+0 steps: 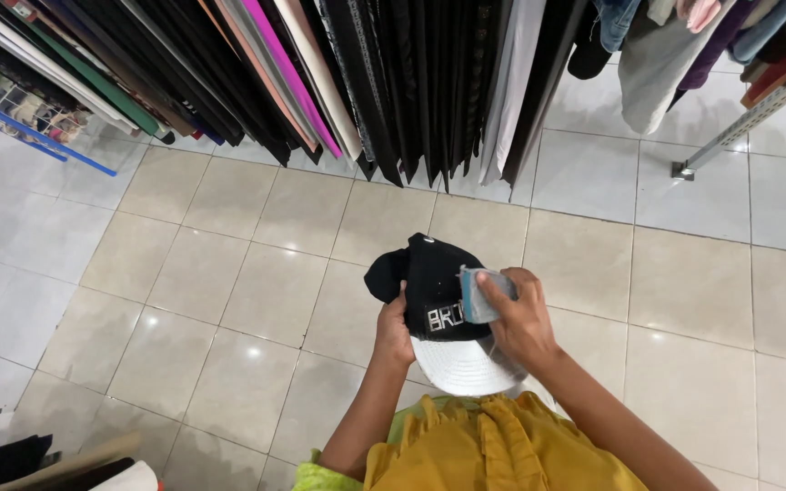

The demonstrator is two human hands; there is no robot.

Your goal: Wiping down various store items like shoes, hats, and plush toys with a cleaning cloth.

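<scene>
Both hands [394, 332] [522, 318] raised, fingers curled, gripping.

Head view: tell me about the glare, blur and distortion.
Head view: ceiling lights glint as small bright spots on the glossy floor tiles; the tile lines bow toward the edges, a wide-angle effect; the cap and both hands are sharp, and shadows are soft and faint.

Clothing shop: garments [338, 82] hanging dense on rail, metal rack [748, 118], tiled floor [229, 273].
</scene>
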